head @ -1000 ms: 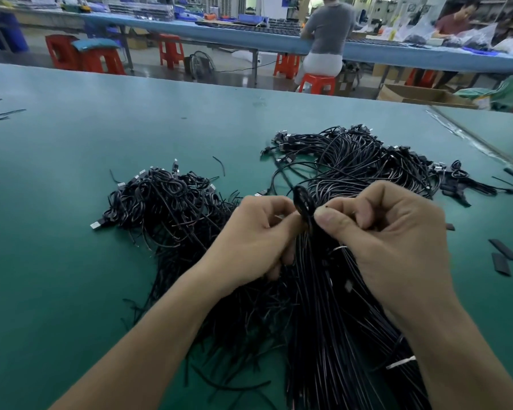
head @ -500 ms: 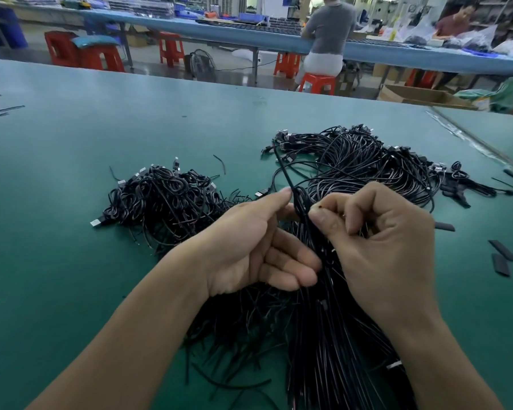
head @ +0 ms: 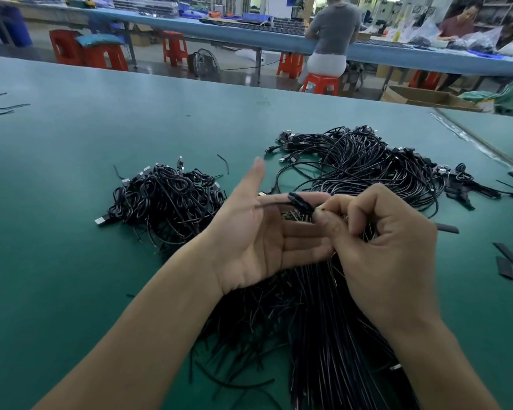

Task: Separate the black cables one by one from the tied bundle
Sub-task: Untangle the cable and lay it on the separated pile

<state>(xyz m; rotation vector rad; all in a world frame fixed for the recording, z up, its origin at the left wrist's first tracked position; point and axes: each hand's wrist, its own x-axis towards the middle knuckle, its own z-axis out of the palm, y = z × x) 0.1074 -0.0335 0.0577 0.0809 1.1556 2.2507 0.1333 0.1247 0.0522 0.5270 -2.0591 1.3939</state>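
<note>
**A:** Where does the tied bundle [head: 332, 321] sit?

**B:** At centre bottom of the frame, running from under both hands down towards the person. The right hand [head: 379, 253] is curled tight, thumb and forefinger pinching a black twist [head: 299, 202] at the bundle's top. I can't tell whether it is the tie or a cable end; it is blurred.

**A:** And the left hand [head: 261, 241]?

**B:** Spread flat, fingers straight, thumb up, holding nothing. It lies just behind the twist, probably as a backstop while the right hand works the twist free.

**A:** Where would a freed cable go?

**B:** My guess is the loose pile [head: 163, 199] at centre left, near the left hand. A larger heap [head: 365, 161] fills the upper right.

**A:** Is there room to move?

**B:** The green table [head: 71, 261] is bare along the left and between the piles. Black strips [head: 505, 255] lie by the right edge, and the table's far edge is well away.
</note>
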